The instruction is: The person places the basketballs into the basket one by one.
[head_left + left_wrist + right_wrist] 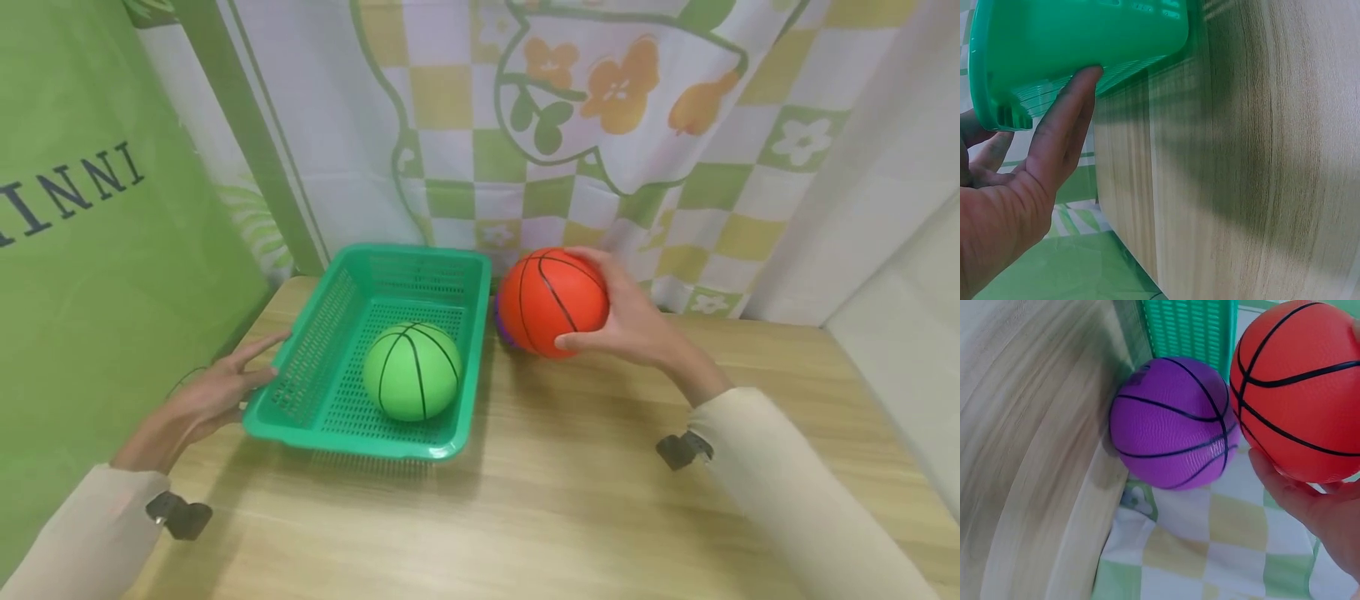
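Observation:
My right hand point(626, 321) grips a red ball point(551, 304) with black seam lines, thumb and fingers spread round it. In the right wrist view the red ball hangs above the table, over a purple ball point(1172, 422) that lies on the tabletop. From the head only a purple sliver shows under the red one. A green plastic basket point(474, 367) with perforated walls stands left of these balls. Inside it, toward the near right, rests a light green ball point(412, 372). Extended fingers of my left hand point(213, 396) touch the basket's left outer wall below the rim.
The wooden table point(570, 500) carries everything. A checked, flowered curtain point(525, 196) hangs right behind the basket and balls. To the left stands a green fabric panel point(112, 275) with dark letters; a pale wall point(907, 317) bounds the right side.

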A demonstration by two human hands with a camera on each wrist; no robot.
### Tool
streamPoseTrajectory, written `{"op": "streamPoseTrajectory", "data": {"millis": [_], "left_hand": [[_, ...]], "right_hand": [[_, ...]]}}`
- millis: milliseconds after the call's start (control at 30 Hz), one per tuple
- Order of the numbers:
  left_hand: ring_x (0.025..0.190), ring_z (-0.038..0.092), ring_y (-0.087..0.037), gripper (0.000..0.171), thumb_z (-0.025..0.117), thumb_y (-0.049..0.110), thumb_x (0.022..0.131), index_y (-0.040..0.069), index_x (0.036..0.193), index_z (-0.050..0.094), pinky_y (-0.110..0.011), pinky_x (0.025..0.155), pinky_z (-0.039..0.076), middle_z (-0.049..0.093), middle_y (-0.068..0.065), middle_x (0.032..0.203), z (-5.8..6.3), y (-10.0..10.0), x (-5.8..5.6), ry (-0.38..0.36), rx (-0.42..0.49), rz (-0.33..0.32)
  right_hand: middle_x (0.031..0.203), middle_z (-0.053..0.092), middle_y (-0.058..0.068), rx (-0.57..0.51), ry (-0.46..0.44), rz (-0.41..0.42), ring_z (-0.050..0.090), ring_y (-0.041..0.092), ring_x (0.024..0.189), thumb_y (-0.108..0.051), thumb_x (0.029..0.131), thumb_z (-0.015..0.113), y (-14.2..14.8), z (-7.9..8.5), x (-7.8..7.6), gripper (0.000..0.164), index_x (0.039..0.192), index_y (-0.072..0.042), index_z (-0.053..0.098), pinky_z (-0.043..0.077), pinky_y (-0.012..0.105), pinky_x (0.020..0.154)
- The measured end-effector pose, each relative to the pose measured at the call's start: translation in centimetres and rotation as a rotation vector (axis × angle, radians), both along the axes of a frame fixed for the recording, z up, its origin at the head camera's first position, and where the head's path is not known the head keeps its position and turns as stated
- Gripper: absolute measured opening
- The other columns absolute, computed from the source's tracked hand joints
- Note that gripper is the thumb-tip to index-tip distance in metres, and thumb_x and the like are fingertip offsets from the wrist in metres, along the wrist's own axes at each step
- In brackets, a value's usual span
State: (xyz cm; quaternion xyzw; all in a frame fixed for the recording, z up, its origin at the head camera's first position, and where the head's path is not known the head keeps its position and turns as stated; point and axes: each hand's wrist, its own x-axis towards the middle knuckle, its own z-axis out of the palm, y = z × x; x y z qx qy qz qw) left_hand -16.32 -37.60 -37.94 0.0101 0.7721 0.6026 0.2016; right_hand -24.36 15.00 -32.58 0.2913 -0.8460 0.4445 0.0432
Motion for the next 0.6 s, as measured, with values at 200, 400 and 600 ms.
{"op": "streamPoseTrajectory", "data": {"millis": [200, 400, 600], "left_hand": [[0.113, 0.058, -0.036, 0.065, 0.041, 0.015, 0.109, 0.024, 0.163, 0.006, -0.057, 0.092, 0.052, 0.004, -0.033, 0.158, -0.1, 0.1, 0.1, -0.003, 0.023, -0.003], [0.103, 0.064, -0.029, 0.065, 0.043, 0.016, 0.109, 0.022, 0.163, 0.007, -0.054, 0.088, 0.055, 0.027, -0.034, 0.15, -0.1, 0.2, 0.0, 0.002, 0.031, 0.013], [0.098, 0.067, -0.03, 0.066, 0.042, 0.015, 0.109, 0.02, 0.163, 0.004, -0.053, 0.084, 0.056, 0.054, -0.026, 0.129, 0.0, 0.1, 0.1, -0.008, 0.043, 0.027]], "right_hand": [[0.147, 0.042, 0.007, -0.033, 0.012, 0.048, 0.051, 0.033, 0.122, -0.017, 0.071, 0.09, -1.7, -0.3, -0.9, 0.098, 0.152, -0.026, 0.036, 0.054, 0.055, 0.091], [0.147, 0.043, 0.005, -0.052, 0.041, 0.056, 0.052, 0.031, 0.124, -0.02, 0.069, 0.091, -3.8, -0.3, -2.2, 0.101, 0.151, -0.023, 0.033, 0.054, 0.053, 0.092], [0.147, 0.042, 0.009, -0.026, 0.04, 0.05, 0.051, 0.033, 0.125, -0.022, 0.067, 0.092, -5.8, -0.6, -3.3, 0.101, 0.149, -0.017, 0.033, 0.053, 0.052, 0.093]]}}
